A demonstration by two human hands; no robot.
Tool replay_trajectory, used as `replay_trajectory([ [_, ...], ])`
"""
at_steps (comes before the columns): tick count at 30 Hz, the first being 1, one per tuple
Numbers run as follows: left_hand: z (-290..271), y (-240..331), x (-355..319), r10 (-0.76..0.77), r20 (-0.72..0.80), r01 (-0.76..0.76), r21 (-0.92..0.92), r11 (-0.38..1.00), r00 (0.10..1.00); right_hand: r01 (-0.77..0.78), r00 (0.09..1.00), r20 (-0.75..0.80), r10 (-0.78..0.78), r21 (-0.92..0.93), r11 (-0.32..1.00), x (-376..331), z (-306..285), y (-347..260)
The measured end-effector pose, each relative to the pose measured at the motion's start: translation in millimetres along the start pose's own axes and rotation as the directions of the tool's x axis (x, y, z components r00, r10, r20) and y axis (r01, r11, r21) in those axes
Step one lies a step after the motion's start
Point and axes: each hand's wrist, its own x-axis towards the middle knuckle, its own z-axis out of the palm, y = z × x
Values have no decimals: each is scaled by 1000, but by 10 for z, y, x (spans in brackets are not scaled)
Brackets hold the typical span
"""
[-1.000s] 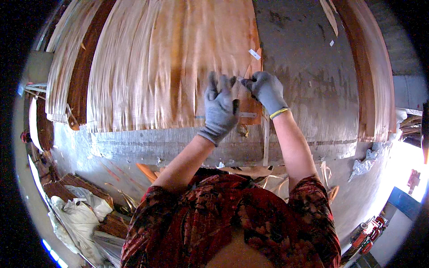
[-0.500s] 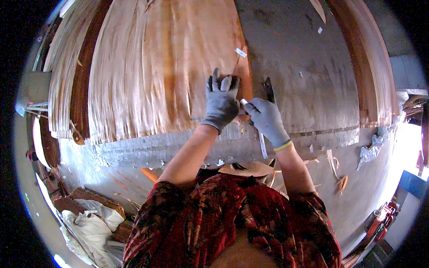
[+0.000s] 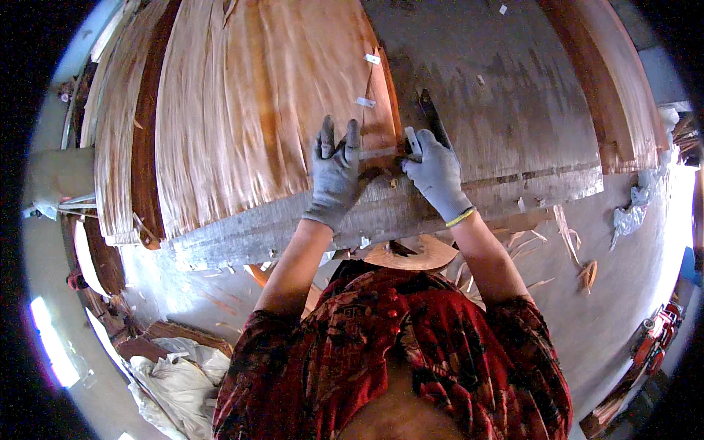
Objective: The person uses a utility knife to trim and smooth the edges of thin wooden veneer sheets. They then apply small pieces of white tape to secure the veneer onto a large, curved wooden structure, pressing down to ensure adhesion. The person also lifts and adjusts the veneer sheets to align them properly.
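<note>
Veneer sheet point(image 3: 257, 110) lies flat on grey bench point(image 3: 513, 95): thin, reddish-brown, long streaky grain, paler toward left, small white tape bits on its right part, near edge ragged. Left hand point(image 3: 336, 176), grey glove, fingers spread wide and pressed flat on the sheet's lower right corner. Right hand point(image 3: 438, 172), grey glove with yellow cuff, fingers closed around a small pale tool point(image 3: 413, 141) at the sheet's right edge, just beside the left hand. A thin pale strip point(image 3: 378, 153) runs between the hands. Wood scraps point(image 3: 565, 235) lie on the floor point(image 3: 609, 308) below the bench.
</note>
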Motion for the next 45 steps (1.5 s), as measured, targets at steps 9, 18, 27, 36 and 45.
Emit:
replay_trajectory([
  [9, -72, 26, -57, 66, -253, -74, -24, 997, 965, -262, 964, 129, 233, 606, 751, 104, 144, 87],
  [18, -37, -30, -167, -56, -474, 27, -68, 997, 879, -180, 982, 31, 189, 492, 852, -79, -130, -43],
  [27, -47, 37, -183, -121, -423, 51, -174, 984, 898, -342, 804, -548, 230, -110, 933, -1129, -1874, 1944],
  [36, 250, 882, 234, 17, -117, -61, -390, 919, 993, -291, 729, -642, 237, 23, 956, -2065, -2424, 2046],
  [45, 57, 1646, 72, 137, 336, 290, -916, 277, 932, 39, 988, -152, 19, 366, 930, -1317, -1155, 484],
])
